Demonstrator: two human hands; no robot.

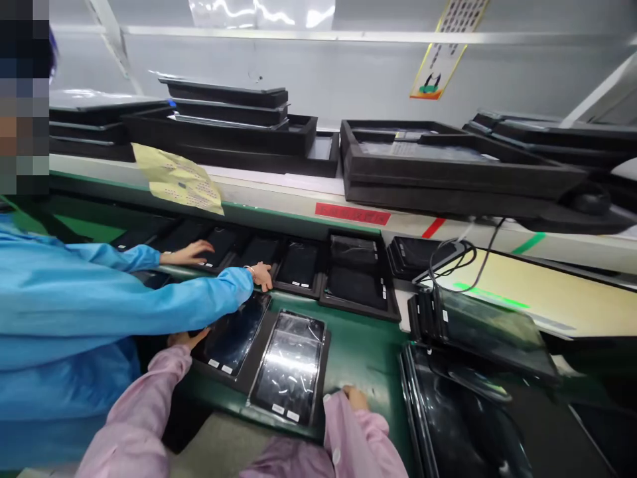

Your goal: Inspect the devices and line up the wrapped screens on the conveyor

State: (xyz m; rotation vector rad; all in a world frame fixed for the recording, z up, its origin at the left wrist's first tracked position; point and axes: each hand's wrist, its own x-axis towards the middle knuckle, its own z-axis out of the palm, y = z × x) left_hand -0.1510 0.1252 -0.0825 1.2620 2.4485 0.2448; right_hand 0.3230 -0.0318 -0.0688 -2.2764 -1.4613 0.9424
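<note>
My left hand (190,338) is at the left edge of a dark tablet-like panel (236,335), partly under a co-worker's blue sleeve; thumb and a finger show apart, and the rest is hidden. A second panel (291,362) in clear film, with two small white labels, lies to the right on a black tray. My right hand (355,398) rests low on the green surface (361,352), right of that panel and apart from it. Its fingers are mostly hidden behind the pink cuff, so I cannot tell what, if anything, it holds.
Blue sleeves (199,302) of a co-worker reach across from the left, with hands over a row of trayed panels (298,265). Stacked dark panels (458,411) stand at right, near a looped cable (455,262). Black foam trays (423,166) fill the shelf above.
</note>
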